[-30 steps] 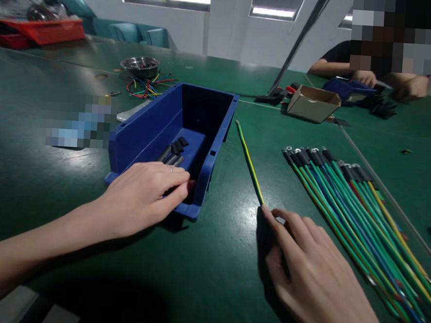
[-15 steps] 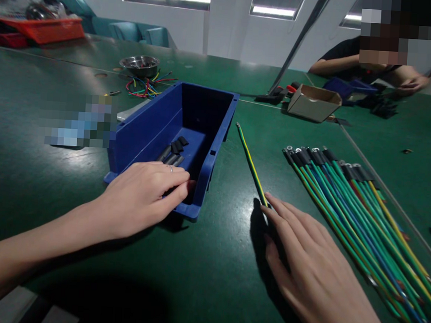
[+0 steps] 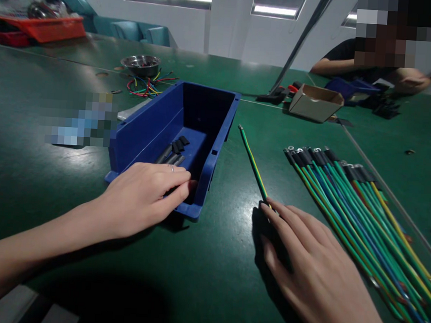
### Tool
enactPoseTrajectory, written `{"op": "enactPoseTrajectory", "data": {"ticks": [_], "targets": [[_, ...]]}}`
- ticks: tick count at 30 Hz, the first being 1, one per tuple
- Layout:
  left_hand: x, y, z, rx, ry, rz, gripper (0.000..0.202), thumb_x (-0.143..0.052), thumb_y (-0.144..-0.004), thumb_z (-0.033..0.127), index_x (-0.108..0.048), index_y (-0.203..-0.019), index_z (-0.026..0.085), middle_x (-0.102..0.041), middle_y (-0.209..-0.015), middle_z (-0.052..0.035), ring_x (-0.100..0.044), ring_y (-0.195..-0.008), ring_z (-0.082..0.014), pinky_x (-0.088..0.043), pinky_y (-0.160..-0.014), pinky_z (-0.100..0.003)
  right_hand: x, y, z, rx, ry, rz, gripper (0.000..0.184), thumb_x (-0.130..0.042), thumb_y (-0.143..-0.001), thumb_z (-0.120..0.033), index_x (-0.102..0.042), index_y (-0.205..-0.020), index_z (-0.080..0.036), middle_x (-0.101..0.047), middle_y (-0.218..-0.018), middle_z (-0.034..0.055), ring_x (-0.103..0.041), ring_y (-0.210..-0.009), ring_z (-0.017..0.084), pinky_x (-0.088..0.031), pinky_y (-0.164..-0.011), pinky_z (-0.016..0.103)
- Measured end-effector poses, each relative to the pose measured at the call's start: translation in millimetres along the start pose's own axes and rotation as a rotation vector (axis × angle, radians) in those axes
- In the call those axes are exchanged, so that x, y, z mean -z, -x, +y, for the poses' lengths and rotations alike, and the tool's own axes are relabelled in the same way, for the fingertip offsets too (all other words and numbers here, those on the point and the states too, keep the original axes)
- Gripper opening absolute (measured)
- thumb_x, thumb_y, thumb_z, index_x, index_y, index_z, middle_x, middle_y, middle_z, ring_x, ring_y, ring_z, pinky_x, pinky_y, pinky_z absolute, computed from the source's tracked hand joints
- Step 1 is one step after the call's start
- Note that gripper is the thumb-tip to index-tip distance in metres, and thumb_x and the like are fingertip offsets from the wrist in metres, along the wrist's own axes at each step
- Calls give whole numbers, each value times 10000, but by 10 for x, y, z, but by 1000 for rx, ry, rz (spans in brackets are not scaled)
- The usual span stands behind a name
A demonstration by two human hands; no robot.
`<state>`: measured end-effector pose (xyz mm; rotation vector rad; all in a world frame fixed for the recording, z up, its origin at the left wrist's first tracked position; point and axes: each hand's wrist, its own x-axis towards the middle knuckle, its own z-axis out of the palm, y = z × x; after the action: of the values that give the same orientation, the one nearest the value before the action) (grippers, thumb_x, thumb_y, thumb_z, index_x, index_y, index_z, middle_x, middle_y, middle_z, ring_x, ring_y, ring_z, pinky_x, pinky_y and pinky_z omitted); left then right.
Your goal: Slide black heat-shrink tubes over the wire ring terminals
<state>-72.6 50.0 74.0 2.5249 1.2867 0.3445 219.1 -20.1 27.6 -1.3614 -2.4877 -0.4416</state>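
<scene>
My left hand [image 3: 148, 189] reaches over the low front of a blue plastic bin [image 3: 206, 180], thumb and fingers drawn together inside. Whatever is between the fingertips is hidden. Beyond the knuckles, several short black sleeves [image 3: 176, 147] lie on the bin floor. On the right, my right hand [image 3: 304, 254] rests low over the table with its fingers stretched out and the thumb apart. Its fingertips touch a green-and-yellow wire [image 3: 254, 164] lying on the table, with a metal end pointing away. The near part of the wire is hidden by the hand.
To the right lies a row of green, blue and yellow wires [image 3: 346, 223] with black-sleeved lugs. Farther back are a cardboard box [image 3: 314, 106], a metal bowl [image 3: 141, 69] and loose coloured wires [image 3: 147, 86]. A person [image 3: 338, 62] sits across the table.
My right hand has shifted slightly toward me along the wire. My left hand stays in the bin. The view has shifted a little.
</scene>
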Motion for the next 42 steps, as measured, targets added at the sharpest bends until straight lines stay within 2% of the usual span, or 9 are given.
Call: {"op": "enactPoseTrajectory", "data": {"ticks": [3, 6, 18, 24, 28, 31, 38, 42], "targets": [[6, -1, 0, -5, 3, -1, 326, -358, -990, 272, -413, -681, 185, -497, -656, 20, -470, -597, -140, -273, -606, -280, -10, -10, -7, 8, 9, -11, 513, -479, -956, -371, -508, -1372, -72, -521, -1430, 112, -449, -1288, 246, -363, -1062, 395], [5, -7, -6, -16, 7, 8, 325, -356, -991, 267, -417, -682, 185, -504, -658, 20, -475, -598, -140, -279, -607, -278, -17, -21, -4, 7, 25, -27, 532, -482, -951, -401, -510, -1371, -75, -529, -1425, 108, -439, -1301, 246, -348, -1073, 402], [-5, 4, -21, -15, -5, 9, 329, -356, -995, 279, -410, -683, 189, -497, -656, 21, -475, -594, -141, -281, -603, -280, 44, -21, -27, -35, 3, 22, 409, -471, -966, -384, -595, -1245, -113, -641, -1218, 99, -535, -1094, 250, -439, -930, 418], [-15, -2, -27, -11, 7, -5, 326, -356, -992, 289, -428, -691, 188, -506, -669, 17, -485, -614, -149, -289, -614, -285, 24, -14, -12, -10, 7, -2, 508, -472, -957, -381, -515, -1363, -78, -545, -1396, 110, -466, -1262, 258, -418, -1023, 414], [-12, -4, -27, -5, 9, -3, 325, -350, -989, 281, -424, -687, 188, -505, -667, 17, -483, -611, -146, -285, -611, -287, -11, 3, -1, -25, 24, -40, 557, -436, -961, -372, -436, -1434, -79, -527, -1438, 81, -461, -1281, 240, -444, -1012, 410], [-9, -6, -26, -9, 1, -4, 323, -352, -991, 280, -419, -689, 188, -510, -671, 17, -481, -613, -146, -287, -613, -288, -20, 11, 5, -34, 14, -42, 531, -433, -961, -371, -457, -1420, -106, -565, -1403, 61, -494, -1247, 226, -471, -990, 405], [-3, -16, -14, -20, -1, 5, 322, -348, -992, 270, -408, -687, 188, -499, -662, 21, -475, -606, -142, -290, -609, -283, 22, 14, 7, -63, -4, -44, 491, -456, -949, -414, -540, -1341, -131, -589, -1375, 81, -550, -1203, 243, -513, -963, 435], [1, -18, -7, -15, 4, -3, 322, -352, -993, 274, -411, -689, 188, -506, -671, 19, -474, -606, -143, -292, -611, -283, 58, 13, 0, -75, -9, -51, 513, -471, -942, -449, -533, -1351, -147, -598, -1362, 81, -562, -1199, 252, -528, -950, 452]]}}
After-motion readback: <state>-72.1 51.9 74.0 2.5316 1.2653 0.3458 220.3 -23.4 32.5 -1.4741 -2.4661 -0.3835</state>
